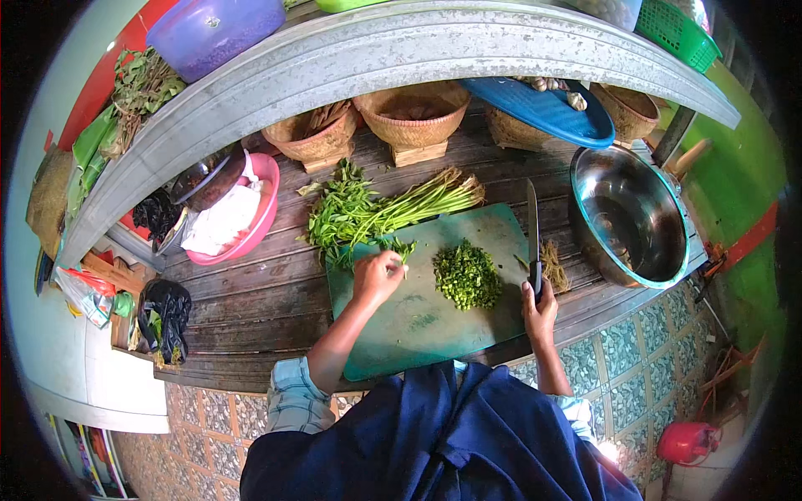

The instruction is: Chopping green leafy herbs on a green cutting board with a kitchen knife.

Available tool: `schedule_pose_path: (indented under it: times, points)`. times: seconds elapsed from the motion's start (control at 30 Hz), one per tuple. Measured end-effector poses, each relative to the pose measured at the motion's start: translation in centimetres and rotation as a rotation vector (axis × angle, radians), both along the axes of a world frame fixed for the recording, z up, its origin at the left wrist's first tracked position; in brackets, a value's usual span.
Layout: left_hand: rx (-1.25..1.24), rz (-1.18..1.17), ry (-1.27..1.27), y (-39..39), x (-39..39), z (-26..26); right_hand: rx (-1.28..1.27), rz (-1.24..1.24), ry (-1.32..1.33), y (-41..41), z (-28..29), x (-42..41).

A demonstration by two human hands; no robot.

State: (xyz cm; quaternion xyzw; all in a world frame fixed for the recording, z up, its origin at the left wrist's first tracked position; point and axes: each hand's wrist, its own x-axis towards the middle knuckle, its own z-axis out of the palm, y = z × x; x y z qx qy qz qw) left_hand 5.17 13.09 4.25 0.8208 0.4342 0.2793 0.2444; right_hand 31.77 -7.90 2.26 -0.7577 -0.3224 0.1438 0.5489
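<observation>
My left hand (378, 277) pinches a small green leafy sprig (401, 248) over the left part of a green cutting board (401, 338). In my right hand (540, 307) is a long kitchen knife (534, 232), gripped by its black handle, blade pointing away from me at the board's right edge. A heap of chopped green stems and leaves (467, 275) lies on the board between my hands. Along the board's far edge rests a bunch of leafy greens with long stems (401, 213), its roots at the right. Cut-off roots (554, 266) lie beside the knife.
A large metal basin (628, 216) stands at right. Woven baskets (413, 116) and a blue tray (539, 116) with garlic sit at the back, below a metal-edged shelf (401, 47). A pink basin (269, 213) and a black plastic bag (166, 319) are at left on the wooden table (250, 300).
</observation>
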Motion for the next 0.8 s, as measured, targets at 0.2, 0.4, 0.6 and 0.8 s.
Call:
schedule_pose_path:
  times: [0.2, 0.4, 0.6, 0.8]
  points:
    - [0.036, 0.18, 0.006, 2.7, -0.6, 0.0, 0.024, -0.013, -0.009, 0.0, -1.1, 0.4]
    - [-0.115, 0.143, -0.053, 2.1, 0.1, -1.2, 0.016, -0.012, -0.013, 0.1, -1.2, 0.3]
    - [-0.132, 0.078, -0.12, 2.4, -0.4, -0.7, 0.007, -0.019, -0.007, 0.1, -0.9, 0.2]
    - [-0.149, 0.007, 0.059, 1.4, -0.9, -0.1, 0.004, -0.03, -0.031, 0.0, -1.0, 0.3]
